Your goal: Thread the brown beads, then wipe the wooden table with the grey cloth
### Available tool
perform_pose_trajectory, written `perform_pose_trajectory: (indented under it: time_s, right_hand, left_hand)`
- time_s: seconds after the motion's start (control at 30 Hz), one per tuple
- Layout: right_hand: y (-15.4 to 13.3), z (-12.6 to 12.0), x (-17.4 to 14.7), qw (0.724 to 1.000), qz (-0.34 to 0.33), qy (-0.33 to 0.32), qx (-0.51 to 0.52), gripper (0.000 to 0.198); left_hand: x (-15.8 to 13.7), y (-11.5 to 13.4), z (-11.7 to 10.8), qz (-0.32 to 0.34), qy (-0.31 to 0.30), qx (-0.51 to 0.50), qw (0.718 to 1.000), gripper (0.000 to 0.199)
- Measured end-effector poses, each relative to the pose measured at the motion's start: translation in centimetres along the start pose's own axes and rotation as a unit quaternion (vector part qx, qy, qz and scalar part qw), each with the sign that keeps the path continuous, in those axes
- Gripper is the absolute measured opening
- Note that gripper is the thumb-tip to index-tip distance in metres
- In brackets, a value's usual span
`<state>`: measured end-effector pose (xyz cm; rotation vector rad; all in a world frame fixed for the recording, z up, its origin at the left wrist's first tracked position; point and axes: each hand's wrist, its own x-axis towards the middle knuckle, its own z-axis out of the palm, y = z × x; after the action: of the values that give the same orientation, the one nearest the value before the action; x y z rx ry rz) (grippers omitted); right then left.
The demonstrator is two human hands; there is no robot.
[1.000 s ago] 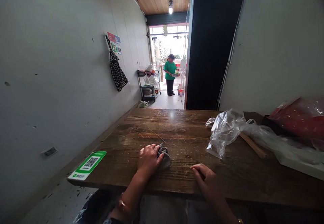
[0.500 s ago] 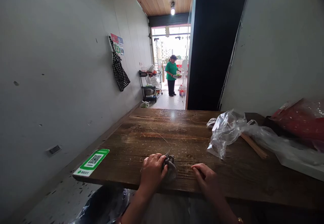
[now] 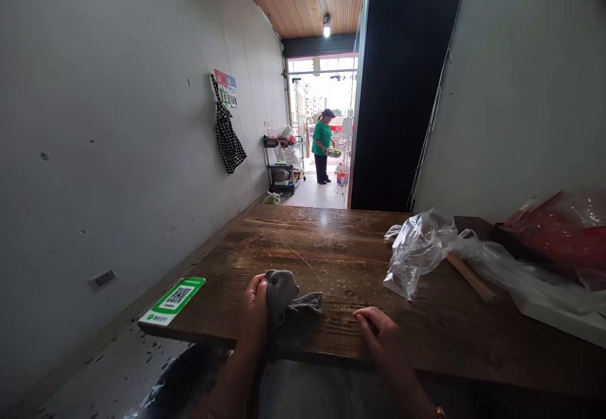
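The left hand (image 3: 255,308) has its fingers clasped around the grey rag (image 3: 282,293), at 3 o'clock from its wrist; the ungripped end could drag or slip. At the rag's 4 o'clock, the right hand's (image 3: 381,332) fingertips meet, visibly holding nothing.

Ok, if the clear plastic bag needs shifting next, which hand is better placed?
Probably the right hand: it is nearer the clear plastic bag, with nothing visible in its grasp. The left hand is farther away and holds the grey cloth.
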<state>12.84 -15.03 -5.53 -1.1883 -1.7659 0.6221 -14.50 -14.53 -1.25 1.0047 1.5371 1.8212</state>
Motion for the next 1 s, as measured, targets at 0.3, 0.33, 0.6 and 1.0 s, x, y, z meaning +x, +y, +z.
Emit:
perform_pose_trajectory:
  time_s: [0.3, 0.33, 0.6, 1.0]
  right_hand:
    - [-0.1, 0.0, 0.1, 1.0, 0.005, 0.008, 0.006, 0.027]
    - [-0.1, 0.0, 0.1, 1.0, 0.006, 0.01, 0.007, 0.027]
    - [-0.7, -0.2, 0.3, 1.0, -0.014, 0.011, 0.008, 0.023]
    - [0.1, 0.1, 0.4, 1.0, -0.016, 0.017, 0.002, 0.025]
  left_hand:
    - [0.0, 5.3, 3.8, 0.296, -0.028, 0.188, 0.936, 0.032]
    - [-0.3, 4.7, 4.5, 0.314, -0.083, 0.214, 0.921, 0.035]
    - [-0.7, 0.1, 5.9, 0.265, -0.227, 0.358, 0.866, 0.041]
    - [-1.2, -4.0, 6.6, 0.222, -0.338, 0.504, 0.763, 0.072]
